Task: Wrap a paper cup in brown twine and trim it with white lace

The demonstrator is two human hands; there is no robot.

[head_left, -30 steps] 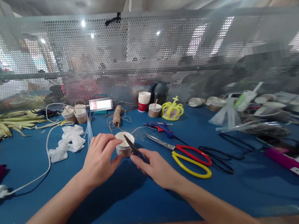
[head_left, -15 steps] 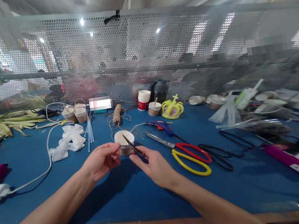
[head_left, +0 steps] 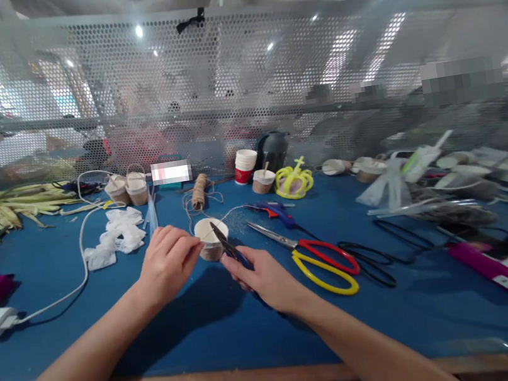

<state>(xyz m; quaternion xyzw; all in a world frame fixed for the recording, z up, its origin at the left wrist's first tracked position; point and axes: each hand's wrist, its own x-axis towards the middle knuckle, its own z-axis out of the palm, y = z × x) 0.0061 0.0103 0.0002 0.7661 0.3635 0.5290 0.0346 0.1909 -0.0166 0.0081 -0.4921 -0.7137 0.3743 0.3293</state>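
Observation:
My left hand (head_left: 169, 262) is closed, thumb and fingertips pinching a thin strand of twine (head_left: 233, 211) at the left rim of a small cup. That cup (head_left: 206, 229) stands on the blue table, white inside with a brownish wrapped side. The strand runs over the cup's mouth and off to the right. My right hand (head_left: 259, 272) is wrapped round dark, narrow-nosed pliers (head_left: 226, 239), whose tips point up over the cup's opening, by the twine. Behind the cup lies a roll of twine (head_left: 199, 191), loose loops around it.
Large scissors (head_left: 309, 255) with red and yellow handles lie right of my right hand, beside a blue glue gun (head_left: 276, 211). A yellow crown-shaped piece (head_left: 293, 181) and stacked paper cups (head_left: 245, 165) stand behind. Crumpled white tissue (head_left: 117, 236) and a white cable (head_left: 82, 248) lie left.
My left hand has turned over, its back now facing up, still at the cup's left rim. The pliers have shifted slightly, staying over the cup.

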